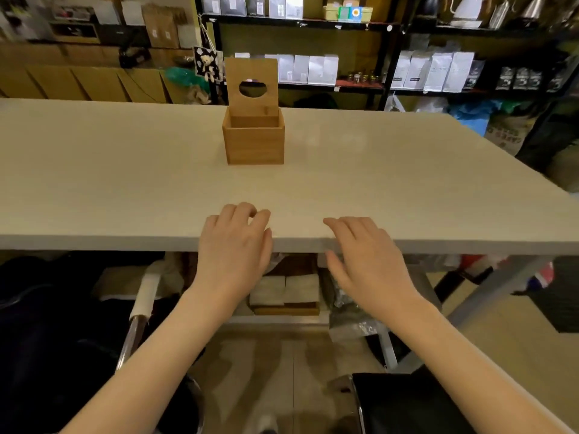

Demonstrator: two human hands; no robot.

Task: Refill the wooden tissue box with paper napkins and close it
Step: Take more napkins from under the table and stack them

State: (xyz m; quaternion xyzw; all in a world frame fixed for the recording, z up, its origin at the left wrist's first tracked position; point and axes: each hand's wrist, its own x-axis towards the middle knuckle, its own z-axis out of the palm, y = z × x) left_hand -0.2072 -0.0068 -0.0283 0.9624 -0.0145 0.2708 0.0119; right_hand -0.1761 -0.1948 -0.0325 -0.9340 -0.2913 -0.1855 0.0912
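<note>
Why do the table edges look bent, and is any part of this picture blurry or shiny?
Head view: the wide-angle lens bows the white table, so its edges curve. The right hand is smeared, probably by motion, while the left hand looks sharper. A soft glare patch sits on the tabletop right of the wooden tissue box. The background shelves are dim and slightly soft.

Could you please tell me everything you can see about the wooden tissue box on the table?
The wooden tissue box is a light-brown cube standing upright on the white table, far from both hands. Its hinged lid, with an oval opening, stands raised at the back. The visible interior looks empty; nothing but the table touches it.
</note>
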